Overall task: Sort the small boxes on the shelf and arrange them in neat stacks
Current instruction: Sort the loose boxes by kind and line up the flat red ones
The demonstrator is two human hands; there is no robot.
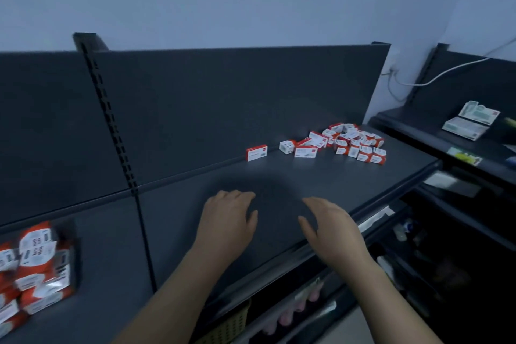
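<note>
Several small red-and-white boxes lie in a loose pile (354,142) at the far right of the dark shelf (321,184). One such box (256,152) stands alone against the back panel, left of the pile. Two more boxes (296,148) sit between it and the pile. My left hand (227,220) and my right hand (332,227) hover over the shelf's front part, palms down, fingers relaxed, holding nothing. Both hands are well short of the boxes.
A bundle of wrapped red-and-white boxes (33,268) sits on the neighbouring shelf section at the lower left. A slotted upright post (111,120) divides the sections. At right, another shelf holds green-white packets (472,120). Lower shelves with goods lie below the front edge.
</note>
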